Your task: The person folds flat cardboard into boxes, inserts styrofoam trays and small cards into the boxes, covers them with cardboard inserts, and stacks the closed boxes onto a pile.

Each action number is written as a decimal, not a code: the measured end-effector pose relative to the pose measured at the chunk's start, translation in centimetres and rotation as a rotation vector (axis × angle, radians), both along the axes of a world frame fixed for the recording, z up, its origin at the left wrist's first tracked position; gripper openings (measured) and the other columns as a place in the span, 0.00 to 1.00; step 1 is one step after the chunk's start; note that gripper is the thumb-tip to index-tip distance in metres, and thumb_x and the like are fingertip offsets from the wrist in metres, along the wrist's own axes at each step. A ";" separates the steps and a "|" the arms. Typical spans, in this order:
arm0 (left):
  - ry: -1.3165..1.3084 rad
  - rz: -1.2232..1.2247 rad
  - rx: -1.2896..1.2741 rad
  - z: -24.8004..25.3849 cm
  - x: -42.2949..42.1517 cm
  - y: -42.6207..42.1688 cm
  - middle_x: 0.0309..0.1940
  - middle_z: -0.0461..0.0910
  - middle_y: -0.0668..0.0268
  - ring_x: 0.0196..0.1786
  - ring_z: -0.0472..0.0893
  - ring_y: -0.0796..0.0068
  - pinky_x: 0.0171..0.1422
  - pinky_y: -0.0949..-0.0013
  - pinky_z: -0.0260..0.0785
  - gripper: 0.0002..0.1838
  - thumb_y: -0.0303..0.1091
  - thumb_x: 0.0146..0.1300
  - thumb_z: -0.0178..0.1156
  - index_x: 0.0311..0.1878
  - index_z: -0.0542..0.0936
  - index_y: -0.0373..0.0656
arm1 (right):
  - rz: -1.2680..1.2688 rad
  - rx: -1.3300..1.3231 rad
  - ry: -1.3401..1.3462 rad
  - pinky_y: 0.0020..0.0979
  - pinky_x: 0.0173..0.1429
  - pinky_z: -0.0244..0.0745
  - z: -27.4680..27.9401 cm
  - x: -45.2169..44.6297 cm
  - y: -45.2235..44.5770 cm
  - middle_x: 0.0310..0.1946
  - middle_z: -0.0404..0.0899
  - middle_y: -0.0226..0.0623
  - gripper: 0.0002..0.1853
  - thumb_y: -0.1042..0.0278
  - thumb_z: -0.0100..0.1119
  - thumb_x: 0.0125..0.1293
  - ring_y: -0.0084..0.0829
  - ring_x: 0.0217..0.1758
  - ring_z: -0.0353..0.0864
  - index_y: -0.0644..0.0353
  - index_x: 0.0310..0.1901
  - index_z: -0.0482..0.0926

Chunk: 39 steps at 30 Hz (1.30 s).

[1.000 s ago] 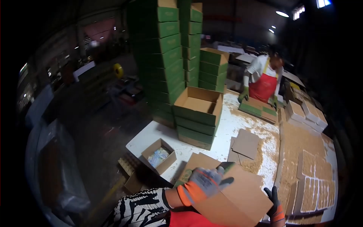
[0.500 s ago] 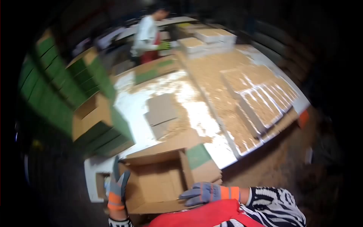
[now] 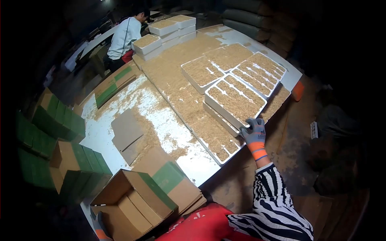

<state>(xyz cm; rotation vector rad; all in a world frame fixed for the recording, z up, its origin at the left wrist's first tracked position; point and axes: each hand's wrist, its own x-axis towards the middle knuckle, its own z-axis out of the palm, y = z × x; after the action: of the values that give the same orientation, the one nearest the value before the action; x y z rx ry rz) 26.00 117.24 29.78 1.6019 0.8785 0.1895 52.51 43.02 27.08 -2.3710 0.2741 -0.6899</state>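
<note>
An open cardboard box [image 3: 134, 205] with green outer panels stands at the lower left, empty inside. Beside its left wall is my left hand [image 3: 99, 228], mostly cut off and hidden, its fingers not clear. My right hand [image 3: 254, 134] reaches out to the near corner of a white tray [image 3: 235, 98] filled with brown granular material, fingers curled on the rim. That tray rests on another filled tray [image 3: 221, 118]. Flattened cardboard sheets [image 3: 169, 174] with a green patch lie right of the box.
Filled trays [image 3: 259, 72] stand farther back, with stacked white trays [image 3: 169, 32] behind. A co-worker [image 3: 124, 38] leans at the far left. Green boxes [image 3: 82, 160] are stacked at left. Grey cardboard pieces [image 3: 126, 134] and loose brown material lie on the white table [image 3: 193, 166].
The view has turned right. The box, a folded blank at first, is now opened out. My right hand has left the box and reached the tray corner. The co-worker has turned and bent over.
</note>
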 end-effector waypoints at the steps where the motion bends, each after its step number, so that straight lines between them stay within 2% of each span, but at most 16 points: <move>1: 0.028 0.030 -0.011 -0.9 -0.7 1.6 0.45 0.78 0.64 0.42 0.76 0.71 0.48 0.68 0.71 0.24 0.32 0.62 0.57 0.63 0.70 0.40 | 0.000 0.035 -0.021 0.35 0.46 0.76 0.0 -0.8 -0.4 0.43 0.68 0.41 0.20 0.69 0.73 0.44 0.38 0.42 0.75 0.55 0.42 0.79; 4: -0.023 0.006 0.036 1.2 0.7 -2.5 0.44 0.77 0.64 0.42 0.76 0.72 0.48 0.69 0.71 0.25 0.33 0.62 0.58 0.63 0.69 0.42 | -0.071 0.043 -0.295 0.29 0.49 0.73 -4.1 -1.5 -3.1 0.44 0.71 0.34 0.29 0.69 0.76 0.45 0.30 0.50 0.72 0.53 0.51 0.75; 5: -0.057 -0.013 0.060 3.2 1.8 -6.0 0.44 0.76 0.64 0.42 0.75 0.73 0.47 0.69 0.71 0.26 0.33 0.62 0.58 0.64 0.68 0.42 | -0.073 0.633 -0.233 0.30 0.53 0.71 -3.9 -0.4 -3.4 0.48 0.71 0.35 0.33 0.67 0.75 0.47 0.31 0.53 0.70 0.53 0.56 0.72; 7: -0.095 0.064 0.002 0.6 0.4 -3.8 0.43 0.76 0.65 0.41 0.75 0.74 0.46 0.70 0.71 0.26 0.32 0.62 0.58 0.64 0.67 0.42 | -0.107 1.230 -0.112 0.36 0.58 0.69 -2.9 1.3 -3.3 0.59 0.68 0.38 0.38 0.63 0.71 0.55 0.36 0.60 0.67 0.51 0.67 0.62; 10: -0.085 0.074 -0.043 1.9 1.2 -4.9 0.44 0.76 0.66 0.41 0.75 0.74 0.46 0.71 0.71 0.26 0.33 0.61 0.59 0.64 0.67 0.43 | -0.028 1.337 0.041 0.41 0.68 0.59 -0.2 1.9 -2.1 0.61 0.70 0.38 0.41 0.70 0.65 0.60 0.37 0.66 0.66 0.53 0.71 0.53; 13: -0.129 0.040 -0.086 3.4 2.1 -8.7 0.44 0.77 0.64 0.42 0.76 0.73 0.47 0.70 0.71 0.25 0.33 0.61 0.59 0.62 0.69 0.41 | 0.132 1.389 -0.089 0.38 0.61 0.72 1.2 0.4 -0.8 0.60 0.70 0.39 0.28 0.71 0.58 0.63 0.38 0.62 0.71 0.58 0.65 0.64; 18: -0.011 -0.041 0.132 5.0 2.7 -9.6 0.47 0.77 0.61 0.48 0.75 0.72 0.52 0.69 0.70 0.28 0.38 0.63 0.58 0.65 0.68 0.39 | 0.519 1.496 0.097 0.38 0.67 0.67 8.3 -5.1 6.6 0.60 0.72 0.44 0.24 0.69 0.53 0.67 0.38 0.62 0.73 0.66 0.64 0.66; 19: 0.035 -0.042 0.119 3.7 2.6 -8.9 0.50 0.76 0.61 0.50 0.74 0.72 0.55 0.69 0.68 0.29 0.39 0.63 0.58 0.66 0.67 0.41 | 0.549 1.431 0.134 0.40 0.67 0.68 8.0 -6.0 7.6 0.60 0.71 0.46 0.23 0.68 0.52 0.67 0.40 0.62 0.73 0.68 0.62 0.68; 22: -0.246 0.063 0.016 5.7 3.4 -11.9 0.51 0.77 0.65 0.51 0.75 0.75 0.56 0.71 0.69 0.20 0.36 0.65 0.57 0.58 0.75 0.37 | 0.971 0.126 -0.152 0.41 0.64 0.71 11.4 -9.0 12.2 0.58 0.73 0.49 0.21 0.68 0.54 0.66 0.40 0.62 0.73 0.70 0.58 0.71; 25: -0.320 -0.031 -0.078 6.0 2.7 -12.1 0.63 0.69 0.63 0.61 0.67 0.73 0.67 0.72 0.58 0.33 0.43 0.66 0.56 0.70 0.62 0.38 | 0.780 1.058 0.487 0.35 0.60 0.71 17.8 -11.8 20.2 0.45 0.80 0.42 0.40 0.76 0.61 0.55 0.35 0.50 0.78 0.60 0.70 0.57; 29: -0.697 -0.171 -0.796 7.6 1.9 -13.0 0.62 0.70 0.62 0.62 0.71 0.73 0.63 0.70 0.68 0.25 0.40 0.73 0.46 0.70 0.61 0.42 | 1.051 0.805 0.574 0.34 0.64 0.68 21.3 -14.6 28.3 0.64 0.67 0.41 0.48 0.76 0.70 0.50 0.32 0.65 0.69 0.59 0.72 0.54; 30: -0.648 -0.316 -0.201 6.7 1.4 -12.9 0.61 0.70 0.61 0.59 0.74 0.70 0.60 0.69 0.72 0.23 0.38 0.75 0.42 0.69 0.61 0.43 | 1.032 0.813 0.614 0.33 0.64 0.68 21.1 -15.3 29.8 0.63 0.67 0.42 0.48 0.74 0.72 0.50 0.32 0.64 0.69 0.60 0.71 0.54; 32: -0.737 -0.302 -0.700 7.1 1.1 -12.4 0.61 0.69 0.60 0.60 0.74 0.67 0.62 0.65 0.72 0.22 0.37 0.76 0.38 0.69 0.60 0.43 | 1.033 0.777 0.622 0.32 0.64 0.68 19.1 -15.7 31.9 0.62 0.68 0.43 0.47 0.71 0.73 0.52 0.30 0.64 0.68 0.60 0.71 0.54; 34: -0.710 -0.290 -0.816 7.5 1.2 -12.3 0.61 0.70 0.59 0.60 0.74 0.66 0.61 0.63 0.73 0.23 0.43 0.75 0.40 0.67 0.62 0.43 | 1.100 0.638 0.578 0.30 0.62 0.70 17.7 -14.5 32.4 0.61 0.68 0.43 0.47 0.69 0.73 0.53 0.28 0.61 0.70 0.60 0.71 0.53; 37: -0.676 -0.235 -0.736 9.5 0.9 -13.0 0.60 0.71 0.59 0.59 0.74 0.67 0.60 0.63 0.72 0.25 0.46 0.74 0.43 0.67 0.64 0.42 | 1.132 0.539 0.727 0.29 0.45 0.76 18.6 -13.7 32.1 0.45 0.79 0.38 0.42 0.66 0.71 0.57 0.27 0.44 0.79 0.60 0.69 0.58; 39: -0.559 -0.090 -0.504 9.3 1.0 -13.0 0.58 0.73 0.61 0.59 0.73 0.69 0.60 0.67 0.70 0.24 0.43 0.73 0.46 0.67 0.64 0.41 | 1.134 0.048 0.864 0.33 0.36 0.75 22.6 -13.3 32.6 0.32 0.83 0.39 0.28 0.55 0.66 0.61 0.33 0.32 0.83 0.61 0.59 0.72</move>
<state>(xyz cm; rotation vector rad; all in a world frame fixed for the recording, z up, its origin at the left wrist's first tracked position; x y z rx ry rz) 26.99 104.22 39.06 1.0327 0.3744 0.3062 39.16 75.64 49.71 -2.1520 -0.6630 0.8487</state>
